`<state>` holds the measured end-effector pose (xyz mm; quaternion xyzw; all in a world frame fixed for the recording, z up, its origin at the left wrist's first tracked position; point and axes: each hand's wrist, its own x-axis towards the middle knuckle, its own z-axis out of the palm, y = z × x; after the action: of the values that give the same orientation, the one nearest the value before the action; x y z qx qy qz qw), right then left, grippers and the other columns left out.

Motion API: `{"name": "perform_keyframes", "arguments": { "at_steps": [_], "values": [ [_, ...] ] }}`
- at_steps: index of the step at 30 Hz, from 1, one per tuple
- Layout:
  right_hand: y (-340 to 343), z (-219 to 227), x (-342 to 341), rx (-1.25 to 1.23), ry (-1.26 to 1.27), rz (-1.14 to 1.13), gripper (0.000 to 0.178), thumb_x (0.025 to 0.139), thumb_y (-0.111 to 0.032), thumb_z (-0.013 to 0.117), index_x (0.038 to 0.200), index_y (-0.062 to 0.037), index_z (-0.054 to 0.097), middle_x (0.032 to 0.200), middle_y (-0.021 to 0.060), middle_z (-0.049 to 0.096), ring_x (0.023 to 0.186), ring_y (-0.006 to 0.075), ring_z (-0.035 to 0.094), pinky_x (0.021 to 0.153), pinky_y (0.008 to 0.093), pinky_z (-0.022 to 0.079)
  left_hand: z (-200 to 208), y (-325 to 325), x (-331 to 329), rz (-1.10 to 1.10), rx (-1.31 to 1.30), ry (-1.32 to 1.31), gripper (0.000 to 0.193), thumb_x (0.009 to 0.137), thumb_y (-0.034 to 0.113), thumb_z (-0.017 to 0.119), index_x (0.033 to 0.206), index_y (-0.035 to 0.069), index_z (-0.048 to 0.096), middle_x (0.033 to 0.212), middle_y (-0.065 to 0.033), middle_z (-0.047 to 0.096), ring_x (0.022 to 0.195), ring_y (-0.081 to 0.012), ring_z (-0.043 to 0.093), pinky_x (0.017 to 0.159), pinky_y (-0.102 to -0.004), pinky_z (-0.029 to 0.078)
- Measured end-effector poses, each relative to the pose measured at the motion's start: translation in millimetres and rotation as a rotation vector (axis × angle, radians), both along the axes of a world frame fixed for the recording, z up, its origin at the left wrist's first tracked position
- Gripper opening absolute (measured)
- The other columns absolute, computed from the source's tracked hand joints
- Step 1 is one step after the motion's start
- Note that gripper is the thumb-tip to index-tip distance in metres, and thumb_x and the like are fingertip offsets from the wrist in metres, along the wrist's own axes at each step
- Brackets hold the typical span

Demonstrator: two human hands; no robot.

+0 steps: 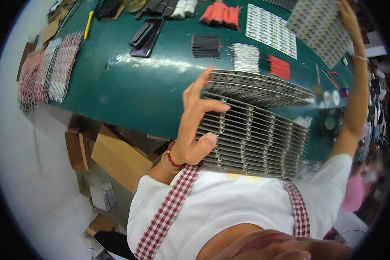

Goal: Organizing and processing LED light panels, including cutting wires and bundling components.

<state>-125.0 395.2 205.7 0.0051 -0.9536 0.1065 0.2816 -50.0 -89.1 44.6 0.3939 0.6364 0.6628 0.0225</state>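
My left hand [194, 125] grips the side edge of a thick stack of thin circuit board panels [255, 143], its thumb and fingers curled against the layers. The stack stands between the table and my chest, and its upper panels [260, 91] are fanned apart from the rest. Up at the far right, my right hand [347, 17] is closed on the edge of a single panel [320, 30] dotted with rows of small parts. That panel overlaps the corner of a white panel [271, 32] lying flat on the table.
On the green table [130, 86] lie small bundles of black wires [206, 46], white wires [245, 57] and red wires [278, 67]. A dark phone [147, 38] is farther left. Wired strips [65, 69] hang at the left edge; a cardboard box [117, 154] stands below.
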Motion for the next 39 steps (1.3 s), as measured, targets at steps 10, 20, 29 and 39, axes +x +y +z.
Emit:
{"name": "perform_keyframes", "arguments": {
  "at_steps": [10, 20, 29, 39],
  "values": [
    [111, -226, -128, -0.019, -0.270, -0.092, 0.019, 0.088, -0.018, 0.046, 0.087, -0.0017, 0.057, 0.078, 0.0168, 0.059, 0.076, 0.0332, 0.057, 0.070, 0.0411, 0.046, 8, 5, 9, 0.062, -0.023, -0.123, 0.051, 0.086, 0.054, 0.046, 0.102, 0.007, 0.059, 0.137, -0.0267, 0.035, 0.131, -0.0400, 0.030, 0.108, -0.0528, 0.016],
    [69, -271, -166, 0.021, -0.410, -0.126, 0.034, 0.093, -0.029, 0.043, 0.114, -0.0069, 0.058, 0.106, 0.0193, 0.063, 0.098, 0.0358, 0.061, 0.087, 0.0423, 0.046, 10, 12, 6, 0.054, 0.001, -0.203, 0.048, 0.089, 0.055, 0.045, 0.102, 0.011, 0.059, 0.130, -0.0188, 0.037, 0.128, -0.0396, 0.036, 0.106, -0.0527, 0.025],
    [50, -275, -157, 0.044, -0.386, -0.087, 0.032, 0.093, -0.029, 0.037, 0.116, -0.0164, 0.057, 0.104, 0.0174, 0.065, 0.095, 0.0370, 0.061, 0.087, 0.0460, 0.045, 16, 11, 3, 0.033, -0.044, -0.174, 0.047, 0.089, 0.054, 0.046, 0.104, 0.012, 0.059, 0.132, -0.0188, 0.036, 0.128, -0.0387, 0.036, 0.105, -0.0515, 0.025],
    [30, -298, -140, 0.070, -0.162, -0.131, 0.021, 0.090, -0.032, 0.051, 0.105, -0.0248, 0.063, 0.102, 0.0096, 0.056, 0.101, 0.0295, 0.051, 0.089, 0.0436, 0.043, 21, 9, 3, 0.057, -0.055, -0.196, 0.048, 0.088, 0.055, 0.047, 0.102, 0.010, 0.059, 0.130, -0.0189, 0.037, 0.126, -0.0371, 0.038, 0.105, -0.0518, 0.024]
  ]
}}
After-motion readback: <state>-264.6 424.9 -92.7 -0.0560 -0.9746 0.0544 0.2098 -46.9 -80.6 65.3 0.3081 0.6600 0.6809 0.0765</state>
